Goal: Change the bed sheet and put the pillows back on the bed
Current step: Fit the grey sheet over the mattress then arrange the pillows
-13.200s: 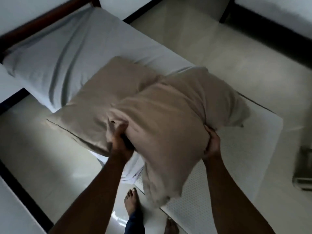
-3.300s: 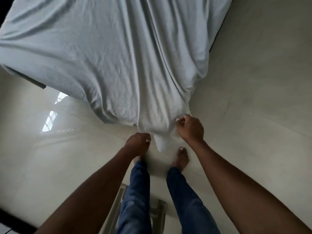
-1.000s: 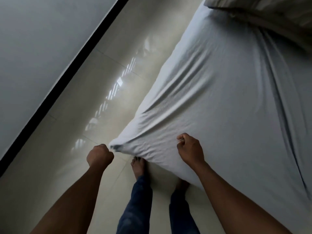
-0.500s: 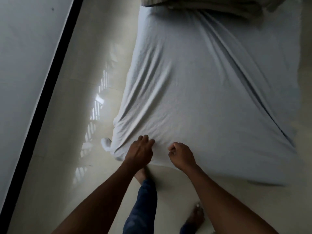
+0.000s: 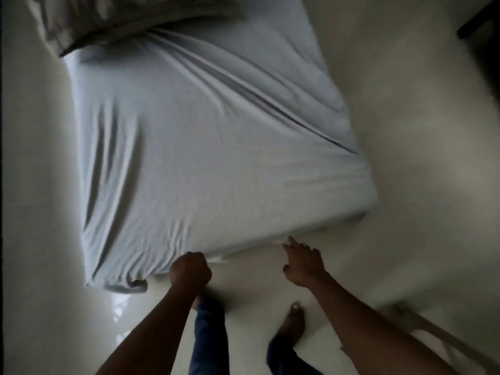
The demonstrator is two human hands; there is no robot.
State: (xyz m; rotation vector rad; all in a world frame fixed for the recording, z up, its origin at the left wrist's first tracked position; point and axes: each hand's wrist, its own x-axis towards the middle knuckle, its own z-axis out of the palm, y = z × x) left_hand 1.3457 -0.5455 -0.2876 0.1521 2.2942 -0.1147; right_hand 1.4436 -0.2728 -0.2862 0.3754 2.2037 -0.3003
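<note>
A pale blue-grey bed sheet (image 5: 211, 147) covers the mattress, with long creases running across it. At the near edge my left hand (image 5: 190, 272) is a fist gripping the sheet's hem. My right hand (image 5: 303, 261) has its fingers stretched out, the tips touching the underside of the mattress's near edge further right. A beige pillow (image 5: 113, 20) lies at the far end of the bed, at the top left of the view.
Glossy cream floor tiles (image 5: 405, 131) surround the low mattress. My bare feet and blue jeans (image 5: 208, 339) stand just before the near edge. A pale slatted frame (image 5: 438, 336) lies on the floor at the lower right. A dark furniture edge (image 5: 479, 20) shows at top right.
I have stepped to the right along the bed's foot. My right hand let go of the sheet, opened and moved right along the edge; my left hand closed on the hem.
</note>
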